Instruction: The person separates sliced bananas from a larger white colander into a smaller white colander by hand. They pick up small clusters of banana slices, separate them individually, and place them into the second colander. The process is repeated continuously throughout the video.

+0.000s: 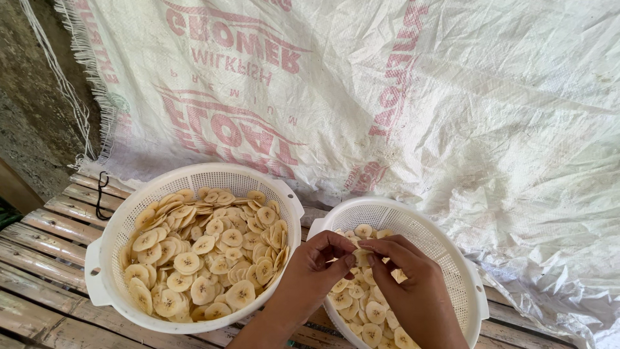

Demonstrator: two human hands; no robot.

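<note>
Two white perforated plastic baskets stand side by side on a bamboo slat bench. The larger basket [113, 226] on the left is heaped with pale yellow banana slices [203, 255]. The smaller basket [445, 249] on the right holds a thinner layer of slices [361, 310]. Both my hands hover over the right basket. My left hand [316, 268] and my right hand [410, 284] pinch a small clump of slices [363, 255] together between their fingertips.
A white woven sack sheet [452, 110] with red print is spread over the bench behind and to the right of the baskets. Bamboo slats [45, 258] show at the left. A rough wall [35, 84] and a thin black cord [100, 194] lie at the far left.
</note>
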